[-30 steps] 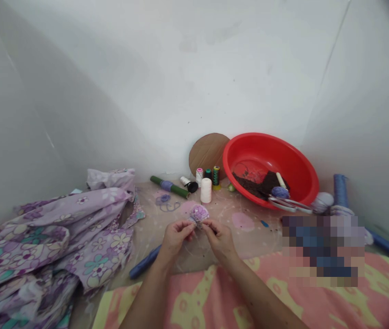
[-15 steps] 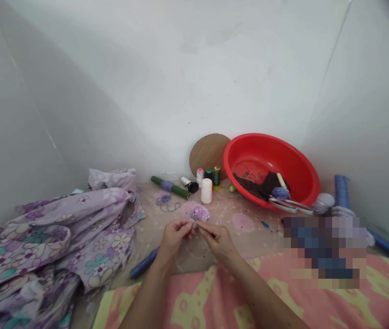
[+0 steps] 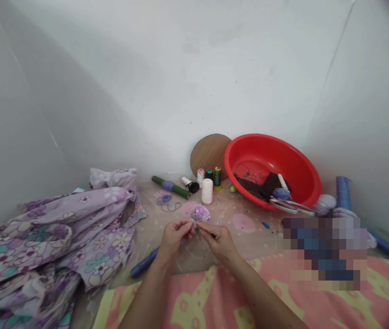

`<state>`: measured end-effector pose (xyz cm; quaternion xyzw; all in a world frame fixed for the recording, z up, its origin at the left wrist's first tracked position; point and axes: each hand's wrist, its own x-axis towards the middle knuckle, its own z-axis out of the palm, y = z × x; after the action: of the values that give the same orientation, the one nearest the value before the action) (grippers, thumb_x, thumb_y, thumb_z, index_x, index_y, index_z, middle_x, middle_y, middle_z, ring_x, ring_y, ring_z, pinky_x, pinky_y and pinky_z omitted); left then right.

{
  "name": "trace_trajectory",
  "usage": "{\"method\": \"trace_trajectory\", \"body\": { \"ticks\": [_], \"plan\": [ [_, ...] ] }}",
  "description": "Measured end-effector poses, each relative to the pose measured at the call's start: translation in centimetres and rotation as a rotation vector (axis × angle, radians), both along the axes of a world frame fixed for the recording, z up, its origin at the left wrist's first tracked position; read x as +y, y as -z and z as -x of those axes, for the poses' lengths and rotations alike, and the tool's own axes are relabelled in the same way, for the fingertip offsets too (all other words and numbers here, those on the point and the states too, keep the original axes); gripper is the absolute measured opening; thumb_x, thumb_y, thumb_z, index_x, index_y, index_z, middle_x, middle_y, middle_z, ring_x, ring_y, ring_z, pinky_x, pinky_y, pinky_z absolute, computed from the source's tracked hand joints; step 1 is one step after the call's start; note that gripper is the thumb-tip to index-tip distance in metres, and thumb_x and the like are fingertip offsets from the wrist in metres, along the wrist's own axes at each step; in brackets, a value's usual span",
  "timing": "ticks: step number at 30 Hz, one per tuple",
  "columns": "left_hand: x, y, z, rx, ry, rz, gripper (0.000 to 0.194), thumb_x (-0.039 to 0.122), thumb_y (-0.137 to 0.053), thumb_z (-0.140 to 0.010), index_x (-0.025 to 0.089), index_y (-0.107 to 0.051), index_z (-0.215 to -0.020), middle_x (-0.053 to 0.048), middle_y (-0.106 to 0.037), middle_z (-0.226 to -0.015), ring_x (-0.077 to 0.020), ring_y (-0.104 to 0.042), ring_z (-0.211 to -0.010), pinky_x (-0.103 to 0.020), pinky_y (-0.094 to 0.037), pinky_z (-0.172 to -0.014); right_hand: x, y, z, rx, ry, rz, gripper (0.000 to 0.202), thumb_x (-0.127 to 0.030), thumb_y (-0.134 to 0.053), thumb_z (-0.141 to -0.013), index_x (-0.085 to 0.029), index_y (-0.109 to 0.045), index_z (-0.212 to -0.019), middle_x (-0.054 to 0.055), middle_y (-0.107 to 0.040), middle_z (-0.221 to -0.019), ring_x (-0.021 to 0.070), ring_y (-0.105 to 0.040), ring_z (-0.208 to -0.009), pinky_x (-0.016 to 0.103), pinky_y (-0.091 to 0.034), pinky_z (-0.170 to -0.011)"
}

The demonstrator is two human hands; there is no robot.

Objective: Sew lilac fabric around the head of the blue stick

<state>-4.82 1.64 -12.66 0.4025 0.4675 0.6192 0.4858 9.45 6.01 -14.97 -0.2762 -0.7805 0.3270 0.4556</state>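
A small purple and white floral cloth bundle (image 3: 200,213) stands just beyond my fingertips, its gathered lower end at my left hand (image 3: 177,231). The thumb and fingers of that hand are pinched round this end. My right hand (image 3: 217,237) is closed too, its fingertips meeting the left ones at the same spot; whatever it pinches is too small to make out. Behind the bundle a white thread cone (image 3: 207,191) stands upright. Loose purple yarn (image 3: 165,199) lies to the left, near a green tube (image 3: 172,187) wrapped in purple yarn.
Floral fabric (image 3: 101,242) is heaped at the left. A red basin (image 3: 266,146) with dark material, yarn and scissors leans at the right beside a cardboard disc (image 3: 210,153). Several thread spools (image 3: 217,176) stand near the wall. A pink and yellow cloth (image 3: 194,301) lies in front.
The view has shifted very slightly. Both hands keep almost the same pose at the gathered end of the bundle.
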Motion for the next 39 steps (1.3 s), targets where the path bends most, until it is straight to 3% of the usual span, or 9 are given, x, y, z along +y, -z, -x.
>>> {"method": "trace_trajectory", "body": {
  "ticks": [20,39],
  "plan": [
    [-0.02,-0.09,-0.04,0.001,0.016,0.005,0.018,0.029,-0.065,-0.061,0.011,-0.061,-0.06,0.0,-0.056,-0.052,-0.0057,-0.044,-0.045,-0.018,-0.032,-0.047,-0.09,-0.18,0.07,-0.035,0.04,0.011,0.026,-0.024,-0.048,-0.078,-0.031,-0.061,-0.099,-0.002,-0.065,-0.095,0.0158,-0.062,-0.083,0.026,-0.049,-0.073],
    [0.03,-0.13,-0.09,-0.046,0.021,0.025,0.019,0.029,-0.066,-0.06,0.01,-0.062,-0.059,0.0,-0.056,-0.053,-0.0054,-0.045,-0.044,-0.017,-0.033,-0.046,0.2,0.13,0.09,0.014,-0.039,0.061,0.026,-0.026,-0.048,-0.078,-0.031,-0.06,-0.101,-0.002,-0.064,-0.097,0.0164,-0.062,-0.084,0.03,-0.048,-0.076]
  ]
}}
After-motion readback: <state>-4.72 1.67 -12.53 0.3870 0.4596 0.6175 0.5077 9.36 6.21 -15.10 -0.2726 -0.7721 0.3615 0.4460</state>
